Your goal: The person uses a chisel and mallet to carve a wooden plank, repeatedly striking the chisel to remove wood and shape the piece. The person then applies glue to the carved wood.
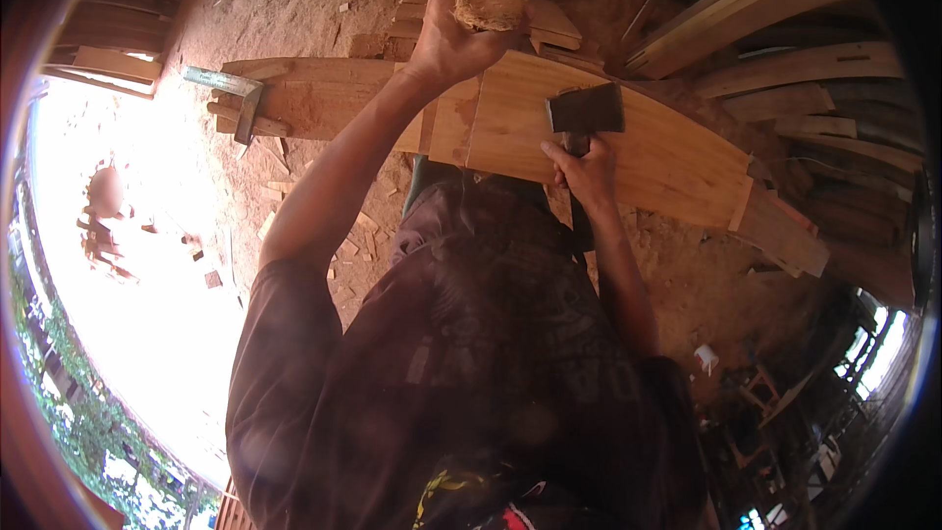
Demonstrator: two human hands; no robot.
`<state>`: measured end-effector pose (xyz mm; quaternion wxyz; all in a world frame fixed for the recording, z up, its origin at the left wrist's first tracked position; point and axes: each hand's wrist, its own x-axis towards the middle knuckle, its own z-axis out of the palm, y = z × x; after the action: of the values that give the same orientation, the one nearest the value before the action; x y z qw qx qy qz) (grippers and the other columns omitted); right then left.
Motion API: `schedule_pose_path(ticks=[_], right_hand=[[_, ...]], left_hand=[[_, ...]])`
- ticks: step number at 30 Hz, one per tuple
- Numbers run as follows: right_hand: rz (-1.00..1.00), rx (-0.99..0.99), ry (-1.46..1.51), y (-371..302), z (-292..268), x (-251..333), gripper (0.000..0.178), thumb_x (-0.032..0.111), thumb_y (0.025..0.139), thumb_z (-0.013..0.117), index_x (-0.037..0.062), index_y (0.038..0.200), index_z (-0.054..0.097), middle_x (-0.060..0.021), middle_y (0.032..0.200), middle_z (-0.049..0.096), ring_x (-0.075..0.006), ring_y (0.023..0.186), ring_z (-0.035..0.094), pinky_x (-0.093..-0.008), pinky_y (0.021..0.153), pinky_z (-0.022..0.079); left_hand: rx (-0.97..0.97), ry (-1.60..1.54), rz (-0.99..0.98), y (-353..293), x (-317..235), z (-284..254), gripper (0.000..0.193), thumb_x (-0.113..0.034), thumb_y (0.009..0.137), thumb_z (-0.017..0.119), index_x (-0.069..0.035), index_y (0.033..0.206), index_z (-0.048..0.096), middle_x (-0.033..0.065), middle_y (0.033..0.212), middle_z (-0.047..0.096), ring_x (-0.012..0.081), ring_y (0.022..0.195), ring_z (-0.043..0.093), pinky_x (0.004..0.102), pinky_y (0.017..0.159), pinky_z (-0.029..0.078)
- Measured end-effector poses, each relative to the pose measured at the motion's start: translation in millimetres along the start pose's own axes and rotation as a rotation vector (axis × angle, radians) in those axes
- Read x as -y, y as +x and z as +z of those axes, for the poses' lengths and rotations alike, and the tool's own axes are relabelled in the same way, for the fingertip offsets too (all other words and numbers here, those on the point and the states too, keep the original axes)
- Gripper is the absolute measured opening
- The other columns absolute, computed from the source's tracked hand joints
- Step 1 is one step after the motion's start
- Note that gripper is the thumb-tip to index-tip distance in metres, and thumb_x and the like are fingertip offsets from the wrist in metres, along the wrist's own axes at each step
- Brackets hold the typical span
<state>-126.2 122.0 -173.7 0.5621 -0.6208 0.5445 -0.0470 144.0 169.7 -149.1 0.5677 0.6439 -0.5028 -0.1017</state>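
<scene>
My left hand (453, 47) is raised over the far edge of a long wooden board, its fingers wrapped round a round wooden block (489, 0) with a frayed, fibrous end. My right hand (589, 175) grips a dark tool by its handle, low over the board. The tool has a broad, flat, dark head (589, 110); whether it is a hatchet or a wide chisel I cannot tell. Curved along one side, the pale brown board (667, 142) lies crosswise in front of my body, with darker pieces at both ends. Block and tool are apart.
An L-shaped square (250, 98) rests at the board's left end. Curved planks (805, 88) are stacked at the right, more timber (118, 20) at the far left. Wood chips and offcuts (363, 226) litter the dirt floor. A white cup-like thing (706, 358) sits at the lower right.
</scene>
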Motion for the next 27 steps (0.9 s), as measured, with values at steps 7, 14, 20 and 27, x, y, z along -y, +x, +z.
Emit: schedule_pose_path(ticks=[7,14,20,27], right_hand=[[-0.542,-0.339,-0.250,-3,-32,69,0.036,0.023,0.081,0.093,-0.0040,0.090,0.071,-0.0098,0.074,0.073,-0.0144,0.063,0.070,-0.0302,0.060,0.058],[-1.201,-0.417,-0.460,-22,-24,161,0.016,0.010,0.083,0.085,-0.0007,0.091,0.075,-0.0113,0.085,0.077,-0.0300,0.077,0.076,-0.0400,0.067,0.059],[-1.041,-0.331,-0.600,-32,-27,174,0.018,0.016,0.082,0.080,0.0020,0.082,0.069,-0.0193,0.080,0.071,-0.0401,0.075,0.070,-0.0470,0.068,0.057],[-0.968,-0.148,-0.804,-25,-11,160,0.022,0.016,0.085,0.083,-0.0019,0.089,0.072,-0.0203,0.081,0.073,-0.0413,0.075,0.072,-0.0448,0.066,0.056]], left_hand=[[-0.030,0.085,0.110,-9,2,5,0.022,-0.016,0.084,0.083,-0.002,0.100,0.075,0.0090,0.088,0.079,0.0211,0.082,0.078,0.0360,0.075,0.061],[-0.068,0.067,0.196,-13,5,13,0.028,-0.015,0.085,0.081,-0.002,0.109,0.075,0.0140,0.097,0.079,0.0278,0.089,0.078,0.0365,0.079,0.060],[0.036,0.148,0.132,-22,9,7,0.039,-0.015,0.084,0.081,-0.002,0.119,0.072,0.0161,0.103,0.078,0.0287,0.095,0.077,0.0374,0.082,0.060],[0.030,0.017,0.089,-44,19,7,0.050,-0.017,0.079,0.085,-0.004,0.125,0.070,0.0129,0.097,0.076,0.0240,0.086,0.074,0.0360,0.082,0.060]])
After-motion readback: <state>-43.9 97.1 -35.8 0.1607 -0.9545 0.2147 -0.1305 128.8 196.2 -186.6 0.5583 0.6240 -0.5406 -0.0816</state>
